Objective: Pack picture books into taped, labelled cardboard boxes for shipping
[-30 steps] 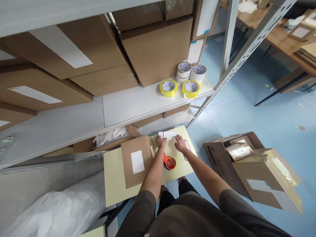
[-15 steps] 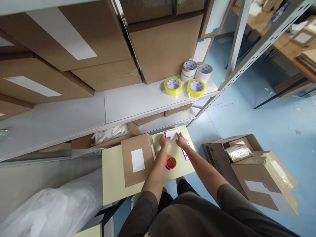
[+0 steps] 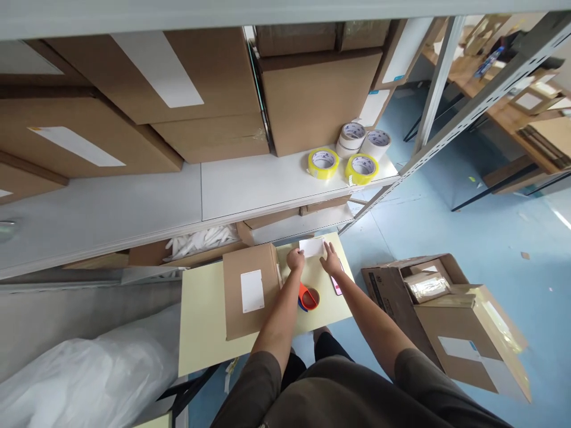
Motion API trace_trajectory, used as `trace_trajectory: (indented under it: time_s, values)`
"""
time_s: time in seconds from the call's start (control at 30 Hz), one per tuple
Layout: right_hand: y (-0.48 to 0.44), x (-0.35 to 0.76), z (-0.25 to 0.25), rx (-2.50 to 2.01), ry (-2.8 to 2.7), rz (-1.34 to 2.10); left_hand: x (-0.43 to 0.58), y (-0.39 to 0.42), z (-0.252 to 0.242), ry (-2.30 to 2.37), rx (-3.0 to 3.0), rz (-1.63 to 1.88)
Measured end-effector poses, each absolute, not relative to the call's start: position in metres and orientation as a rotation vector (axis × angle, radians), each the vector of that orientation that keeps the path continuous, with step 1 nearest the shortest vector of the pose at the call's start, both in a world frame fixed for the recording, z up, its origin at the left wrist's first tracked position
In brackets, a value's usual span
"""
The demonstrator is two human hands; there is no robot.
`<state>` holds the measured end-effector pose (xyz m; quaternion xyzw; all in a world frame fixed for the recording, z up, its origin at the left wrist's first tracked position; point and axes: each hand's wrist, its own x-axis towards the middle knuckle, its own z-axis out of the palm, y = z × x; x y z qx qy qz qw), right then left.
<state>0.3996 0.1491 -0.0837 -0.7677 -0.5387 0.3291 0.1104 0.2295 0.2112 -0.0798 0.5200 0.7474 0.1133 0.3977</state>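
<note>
On the far edge of a pale yellow table [image 3: 200, 321] lies a white sheet [image 3: 311, 247]. My left hand [image 3: 295, 260] is curled at the sheet's left corner, fingers pinched on it. My right hand [image 3: 332, 260] rests beside the sheet's right edge, fingers stretched out and touching it. A closed cardboard box with a white label [image 3: 250, 289] sits to the left of my hands. An orange tape dispenser [image 3: 307, 296] lies between my forearms. A phone with a pink edge [image 3: 337, 283] is partly hidden under my right wrist.
Metal shelving holds large cardboard boxes [image 3: 312, 95] and several tape rolls [image 3: 323, 163] above the table. Open cartons [image 3: 446, 321] stand on the blue floor at right. A white plastic bag [image 3: 84, 380] lies at lower left.
The view shifted slightly. My hands have drawn closer together on the white sheet; the right hand's fingers now lie flat at its right edge.
</note>
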Motion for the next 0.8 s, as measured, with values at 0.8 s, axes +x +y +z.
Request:
trace_trajectory:
  time_s: [0.8]
  values:
    - [0.24, 0.382, 0.038, -1.156, -1.812, 1.684, 0.086, 0.175, 0.103, 1.617, 1.335, 0.731]
